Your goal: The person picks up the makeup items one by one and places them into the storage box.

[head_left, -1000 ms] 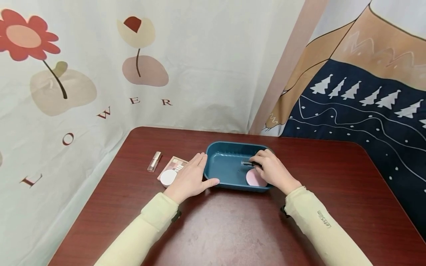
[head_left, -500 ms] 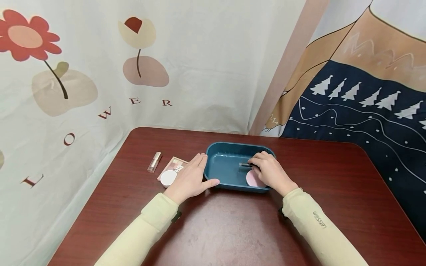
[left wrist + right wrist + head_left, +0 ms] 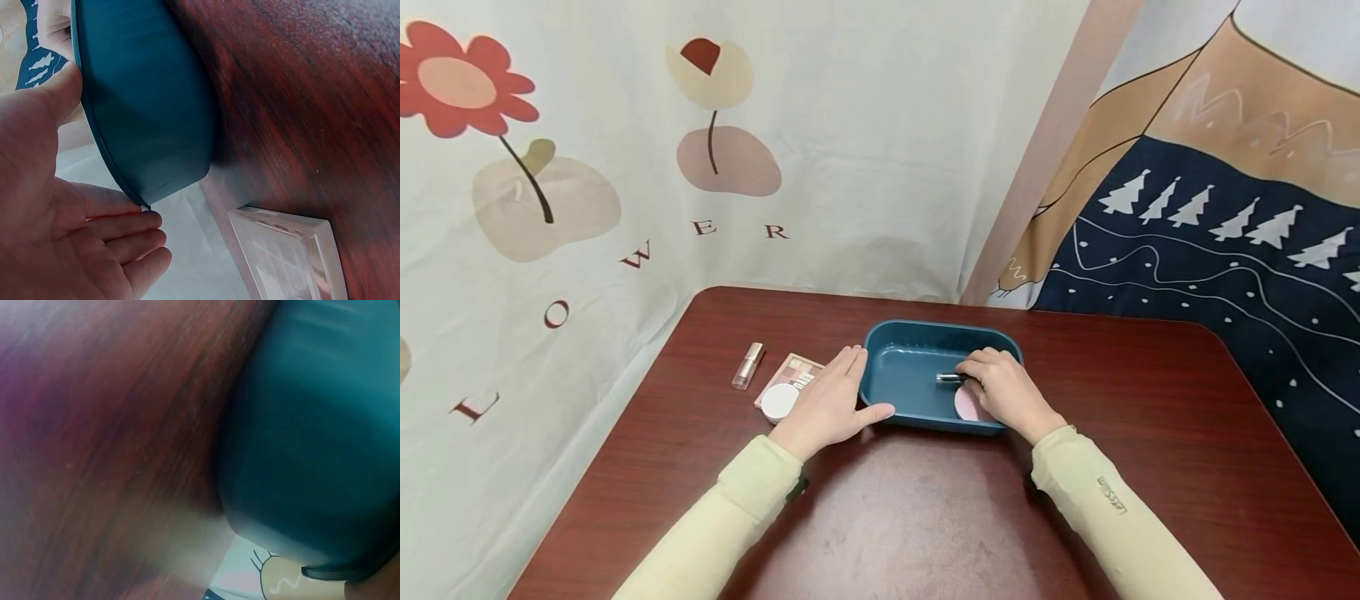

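A dark teal plastic tray stands on the table. My right hand reaches over its right end, and the fingers pinch a small black tube with a silvery end inside it. Below that hand, a pink round disc lies in the tray, partly covered by the hand. My left hand rests on the tray's left rim with straight fingers, the thumb at the near corner; in the left wrist view its thumb and fingertips touch the rim. The right wrist view shows mainly the tray's outer wall.
Left of the tray lies an eyeshadow palette, partly hidden by the left hand. A white round container overlaps its near edge. Farther left is a lipstick tube. Printed curtains hang behind the brown table.
My right hand has shifted slightly left with the black tube, toward the tray's middle. The left hand and the things beside it have stayed put.
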### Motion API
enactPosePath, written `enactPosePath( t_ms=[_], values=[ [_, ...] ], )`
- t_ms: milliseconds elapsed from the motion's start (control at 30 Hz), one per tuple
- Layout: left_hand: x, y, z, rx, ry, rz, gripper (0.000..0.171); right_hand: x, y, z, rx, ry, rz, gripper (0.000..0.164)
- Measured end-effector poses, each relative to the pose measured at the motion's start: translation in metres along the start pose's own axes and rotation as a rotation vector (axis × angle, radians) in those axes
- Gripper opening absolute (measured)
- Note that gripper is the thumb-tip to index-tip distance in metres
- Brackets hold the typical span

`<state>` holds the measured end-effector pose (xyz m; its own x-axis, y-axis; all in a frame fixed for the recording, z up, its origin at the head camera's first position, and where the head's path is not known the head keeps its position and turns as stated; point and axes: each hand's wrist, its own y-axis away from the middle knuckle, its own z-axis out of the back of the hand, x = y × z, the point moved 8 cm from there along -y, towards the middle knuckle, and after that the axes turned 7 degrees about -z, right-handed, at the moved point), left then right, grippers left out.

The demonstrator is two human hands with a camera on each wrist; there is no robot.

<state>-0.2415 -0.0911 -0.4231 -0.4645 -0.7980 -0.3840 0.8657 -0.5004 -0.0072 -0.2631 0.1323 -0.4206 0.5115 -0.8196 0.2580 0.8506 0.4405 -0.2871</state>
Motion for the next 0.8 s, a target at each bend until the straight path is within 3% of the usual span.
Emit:
enactPosePath(
  t_ms=[800],
  values=[
    [0.0007, -0.0021, -0.0002, 0.0, 0.003, -0.003, 0.099, 0.0017, -0.0008, -0.0069, 0.064, 0.085, -0.029, 0.026]
  ],
)
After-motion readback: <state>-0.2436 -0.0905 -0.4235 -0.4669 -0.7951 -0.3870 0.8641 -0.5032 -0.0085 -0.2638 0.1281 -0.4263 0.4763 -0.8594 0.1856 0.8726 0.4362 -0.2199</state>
